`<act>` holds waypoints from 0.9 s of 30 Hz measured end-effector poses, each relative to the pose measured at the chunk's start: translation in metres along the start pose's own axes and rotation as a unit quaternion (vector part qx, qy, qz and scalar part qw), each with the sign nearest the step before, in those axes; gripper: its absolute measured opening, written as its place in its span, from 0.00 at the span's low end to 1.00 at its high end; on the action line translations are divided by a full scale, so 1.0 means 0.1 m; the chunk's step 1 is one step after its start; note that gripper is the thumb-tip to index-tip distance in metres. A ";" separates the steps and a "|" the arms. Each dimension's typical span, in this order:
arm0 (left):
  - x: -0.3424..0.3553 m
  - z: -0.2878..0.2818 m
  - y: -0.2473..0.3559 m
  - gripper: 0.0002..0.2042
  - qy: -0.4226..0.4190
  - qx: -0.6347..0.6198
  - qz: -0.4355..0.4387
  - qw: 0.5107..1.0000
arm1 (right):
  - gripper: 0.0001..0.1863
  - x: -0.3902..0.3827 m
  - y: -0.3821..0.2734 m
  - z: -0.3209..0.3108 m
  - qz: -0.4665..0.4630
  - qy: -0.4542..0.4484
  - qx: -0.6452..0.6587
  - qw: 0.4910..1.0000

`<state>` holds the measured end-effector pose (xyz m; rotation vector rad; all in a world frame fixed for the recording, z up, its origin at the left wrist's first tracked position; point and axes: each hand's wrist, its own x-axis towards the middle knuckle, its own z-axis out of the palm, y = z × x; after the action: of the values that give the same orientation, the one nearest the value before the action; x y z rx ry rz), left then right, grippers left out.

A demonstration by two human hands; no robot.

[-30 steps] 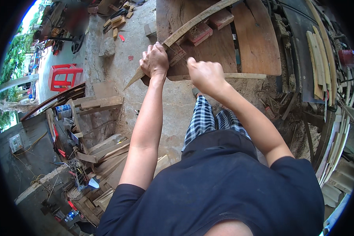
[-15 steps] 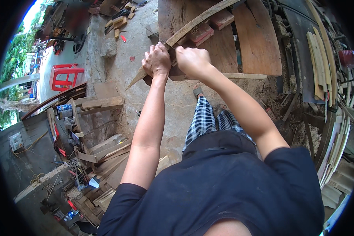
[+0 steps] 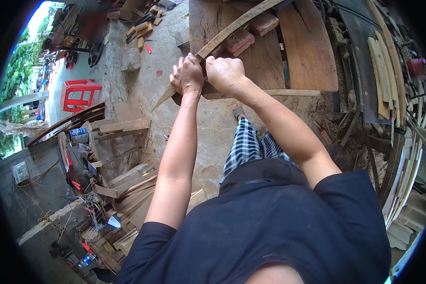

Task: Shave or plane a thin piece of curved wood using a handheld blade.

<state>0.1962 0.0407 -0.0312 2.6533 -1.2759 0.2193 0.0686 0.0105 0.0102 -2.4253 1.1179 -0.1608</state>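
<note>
My left hand (image 3: 187,75) grips a long curved wooden strip (image 3: 239,25), whose tapered end sticks out to the lower left, past the edge of the brown wooden work surface (image 3: 262,68). Close beside it, my right hand (image 3: 225,75) is closed in a fist against the strip; what it holds is hidden. Red-painted wooden blocks (image 3: 239,42) lie on the boards under the strip's upper part, and a pale batten (image 3: 296,93) runs along the surface's front edge.
Long thin slats (image 3: 383,75) are stacked at the right. Offcut blocks (image 3: 144,29) lie on the concrete floor (image 3: 156,132). At the left are a red plastic stool (image 3: 78,94), a blue-labelled can (image 3: 78,136) and piles of scrap wood (image 3: 128,189). My sandalled foot (image 3: 237,112) shows below.
My right hand has moved left along toward my left hand, ending close against it. My left hand stays on the strip, shifted only slightly.
</note>
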 end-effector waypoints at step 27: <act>-0.02 -0.02 -0.04 0.23 -0.021 0.005 -0.014 1.000 | 0.09 0.00 0.04 0.09 -0.027 0.024 0.001 0.999</act>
<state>0.1983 0.0453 -0.0303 2.6947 -1.2534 0.1672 0.0688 0.0113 0.0003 -2.4639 1.0725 -0.2396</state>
